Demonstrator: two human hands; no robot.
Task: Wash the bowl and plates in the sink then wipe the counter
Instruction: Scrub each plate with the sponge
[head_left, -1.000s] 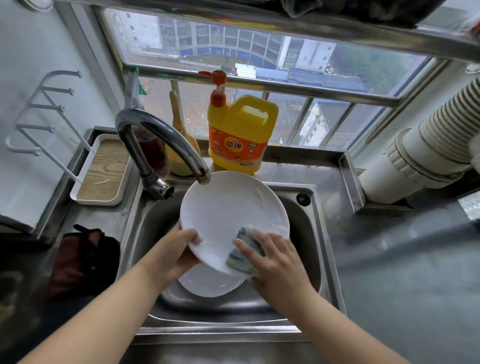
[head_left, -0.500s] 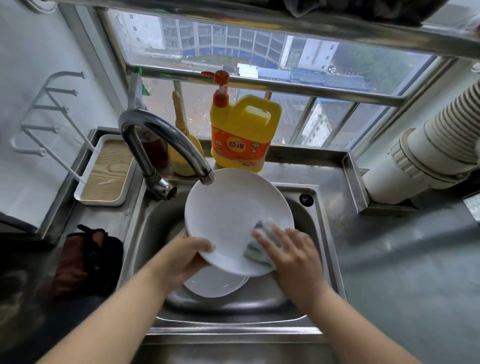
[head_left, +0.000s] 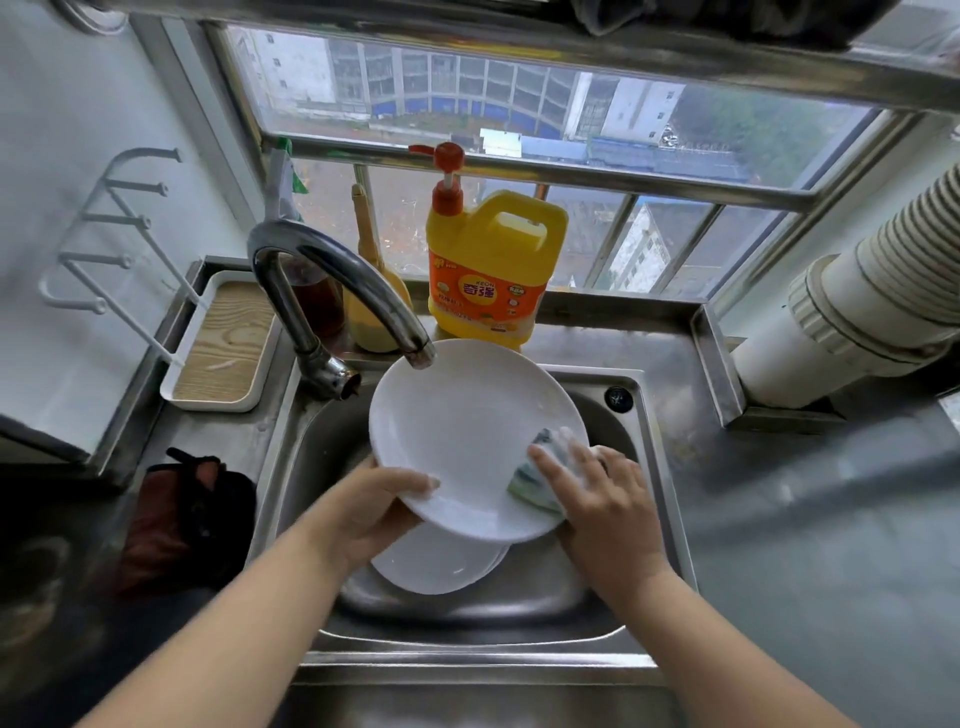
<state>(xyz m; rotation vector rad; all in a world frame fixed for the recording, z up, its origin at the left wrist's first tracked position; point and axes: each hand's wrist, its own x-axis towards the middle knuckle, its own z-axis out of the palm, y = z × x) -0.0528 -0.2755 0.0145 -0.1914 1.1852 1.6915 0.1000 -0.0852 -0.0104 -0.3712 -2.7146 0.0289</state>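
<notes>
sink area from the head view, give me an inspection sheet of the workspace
surface: steel counter around a steel sink.
job's things: white plate held tilted over the sink under the tap; more white dishes lie in the basin; sponge against the plate.
clutter: yellow detergent jug, wood-lined tray, dark red cloth.
hands: left hand grips the plate's lower rim; right hand presses the sponge on the plate.
cables: nothing seen.
surroundings: barred window, white ribbed duct, wall rack.
</notes>
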